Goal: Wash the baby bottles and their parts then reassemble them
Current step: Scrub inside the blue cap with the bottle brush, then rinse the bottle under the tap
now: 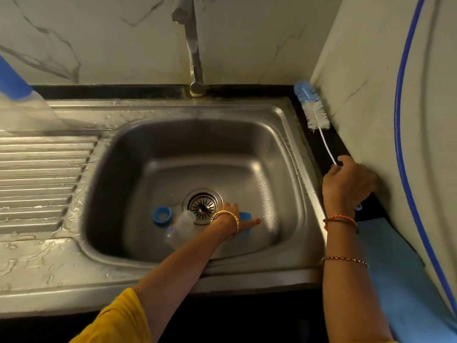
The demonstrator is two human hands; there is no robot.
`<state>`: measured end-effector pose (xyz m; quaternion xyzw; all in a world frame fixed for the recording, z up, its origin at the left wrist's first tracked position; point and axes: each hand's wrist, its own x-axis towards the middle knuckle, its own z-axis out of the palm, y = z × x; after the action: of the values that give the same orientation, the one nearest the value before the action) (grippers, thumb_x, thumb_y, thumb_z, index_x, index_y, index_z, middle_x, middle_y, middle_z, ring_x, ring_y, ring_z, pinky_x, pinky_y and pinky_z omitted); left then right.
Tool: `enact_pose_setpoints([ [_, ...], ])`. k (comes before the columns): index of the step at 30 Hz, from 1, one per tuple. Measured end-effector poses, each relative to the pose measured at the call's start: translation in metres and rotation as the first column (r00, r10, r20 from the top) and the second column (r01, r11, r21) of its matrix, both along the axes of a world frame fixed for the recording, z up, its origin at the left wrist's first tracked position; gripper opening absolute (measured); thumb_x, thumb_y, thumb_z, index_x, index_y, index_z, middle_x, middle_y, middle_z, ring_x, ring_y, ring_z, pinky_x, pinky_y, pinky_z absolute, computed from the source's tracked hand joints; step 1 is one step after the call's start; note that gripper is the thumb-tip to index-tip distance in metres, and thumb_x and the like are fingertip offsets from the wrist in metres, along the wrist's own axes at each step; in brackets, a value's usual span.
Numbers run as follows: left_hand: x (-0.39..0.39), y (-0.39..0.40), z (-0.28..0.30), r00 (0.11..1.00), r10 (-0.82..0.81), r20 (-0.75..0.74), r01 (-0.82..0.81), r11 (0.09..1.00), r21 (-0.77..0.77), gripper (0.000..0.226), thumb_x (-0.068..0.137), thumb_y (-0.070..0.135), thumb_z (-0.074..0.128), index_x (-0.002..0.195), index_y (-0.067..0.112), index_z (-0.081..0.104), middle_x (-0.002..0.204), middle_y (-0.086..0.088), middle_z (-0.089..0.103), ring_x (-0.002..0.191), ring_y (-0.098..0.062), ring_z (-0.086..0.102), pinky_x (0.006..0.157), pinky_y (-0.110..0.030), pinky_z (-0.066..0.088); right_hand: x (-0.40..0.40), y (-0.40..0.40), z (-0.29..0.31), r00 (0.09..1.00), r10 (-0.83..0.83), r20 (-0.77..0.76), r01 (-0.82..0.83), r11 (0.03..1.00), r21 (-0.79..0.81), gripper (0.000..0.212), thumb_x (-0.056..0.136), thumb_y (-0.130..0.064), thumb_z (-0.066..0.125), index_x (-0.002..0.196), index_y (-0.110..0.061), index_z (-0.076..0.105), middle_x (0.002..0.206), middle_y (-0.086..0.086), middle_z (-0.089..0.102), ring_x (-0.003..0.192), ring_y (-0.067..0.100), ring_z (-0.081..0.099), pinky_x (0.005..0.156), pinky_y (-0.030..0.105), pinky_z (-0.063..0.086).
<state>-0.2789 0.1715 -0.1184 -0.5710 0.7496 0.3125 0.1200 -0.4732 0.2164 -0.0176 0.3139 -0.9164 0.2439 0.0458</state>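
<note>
While the washing step is only starting, the head view shows the right hand (347, 184) curled round the bottle brush (312, 107) handle, right of the sink (291, 134). Left hand (235, 219) reaches into the basin, fingers extended toward a blue part (245, 216) beside the drain (202, 204); clear bottle (181, 225) and blue ring (162, 215) lie left of the drain. Next, probably: lift a piece and bring the brush over.

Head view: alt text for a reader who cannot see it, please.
The left hand reaches into a steel sink toward a clear baby bottle and blue ring, while the right hand grips a bottle brush on the counter.
</note>
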Motion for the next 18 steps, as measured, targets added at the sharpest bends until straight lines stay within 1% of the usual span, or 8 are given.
enact_pose_setpoints([
  [3, 0.002, 0.000, -0.005, 1.000, -0.017, 0.024, 0.016, 0.999, 0.033, 0.082, 0.078, 0.069, 0.048, 0.127, 0.004, 0.045, 0.131, -0.016, 0.044, 0.119, -0.030, 0.045, 0.100, -0.039, 0.041, -0.004, -0.002, -0.002, 1.000, -0.003, 0.018, 0.003, 1.000, 0.020, 0.031, 0.094, -0.015, 0.046, 0.122, -0.005, 0.054, 0.114, 0.025, 0.056, 0.110, 0.041, 0.045, 0.089, 0.045, 0.034],
  [6, 0.005, -0.002, -0.010, 0.999, -0.015, 0.044, 0.011, 0.994, 0.105, 0.081, 0.081, 0.066, 0.048, 0.132, 0.004, 0.040, 0.137, -0.016, 0.037, 0.123, -0.032, 0.042, 0.102, -0.042, 0.039, -0.004, -0.003, -0.004, 1.000, 0.008, 0.015, -0.007, 1.000, -0.025, 0.032, 0.091, -0.016, 0.049, 0.120, -0.007, 0.057, 0.113, 0.024, 0.058, 0.110, 0.040, 0.046, 0.090, 0.042, 0.032],
  [9, 0.007, -0.002, -0.013, 0.995, -0.075, 0.068, 0.066, 0.989, 0.130, 0.079, 0.085, 0.063, 0.044, 0.136, 0.003, 0.034, 0.142, -0.018, 0.031, 0.129, -0.035, 0.036, 0.106, -0.045, 0.034, 0.002, -0.005, -0.003, 1.000, 0.015, 0.000, -0.015, 0.997, -0.074, 0.033, 0.089, -0.018, 0.051, 0.120, -0.010, 0.057, 0.120, 0.021, 0.055, 0.115, 0.038, 0.040, 0.091, 0.041, 0.027],
  [11, 0.007, -0.001, -0.015, 0.992, -0.109, 0.064, 0.100, 0.986, 0.134, 0.076, 0.087, 0.061, 0.041, 0.134, 0.003, 0.036, 0.140, -0.019, 0.033, 0.127, -0.035, 0.038, 0.104, -0.046, 0.035, 0.004, -0.005, -0.002, 1.000, 0.019, -0.014, -0.020, 0.995, -0.101, 0.034, 0.088, -0.020, 0.052, 0.120, -0.012, 0.057, 0.125, 0.018, 0.052, 0.119, 0.036, 0.036, 0.092, 0.039, 0.025],
  [13, 0.005, 0.000, -0.016, 0.989, -0.135, 0.066, 0.125, 0.982, 0.142, 0.074, 0.088, 0.061, 0.039, 0.134, 0.002, 0.036, 0.139, -0.018, 0.036, 0.124, -0.034, 0.041, 0.102, -0.045, 0.037, 0.005, -0.005, -0.002, 0.999, 0.024, -0.030, -0.028, 0.990, -0.141, 0.032, 0.088, -0.020, 0.052, 0.119, -0.014, 0.058, 0.126, 0.015, 0.052, 0.119, 0.035, 0.035, 0.091, 0.037, 0.022],
  [16, 0.003, 0.001, -0.015, 0.991, -0.129, 0.045, 0.122, 0.983, 0.139, 0.072, 0.089, 0.060, 0.039, 0.133, 0.002, 0.038, 0.137, -0.017, 0.037, 0.122, -0.033, 0.043, 0.101, -0.042, 0.038, 0.006, -0.005, -0.004, 0.998, 0.032, -0.058, -0.043, 0.978, -0.203, 0.030, 0.087, -0.020, 0.052, 0.115, -0.015, 0.062, 0.123, 0.012, 0.054, 0.118, 0.035, 0.036, 0.087, 0.034, 0.020],
  [18, 0.001, 0.002, -0.012, 0.993, -0.108, 0.040, 0.102, 0.986, 0.128, 0.071, 0.091, 0.059, 0.036, 0.133, 0.002, 0.038, 0.136, -0.017, 0.038, 0.123, -0.033, 0.042, 0.102, -0.041, 0.037, 0.007, -0.006, -0.005, 0.996, 0.034, -0.079, -0.052, 0.969, -0.242, 0.029, 0.086, -0.019, 0.052, 0.112, -0.015, 0.063, 0.121, 0.011, 0.055, 0.117, 0.036, 0.037, 0.087, 0.034, 0.021],
])
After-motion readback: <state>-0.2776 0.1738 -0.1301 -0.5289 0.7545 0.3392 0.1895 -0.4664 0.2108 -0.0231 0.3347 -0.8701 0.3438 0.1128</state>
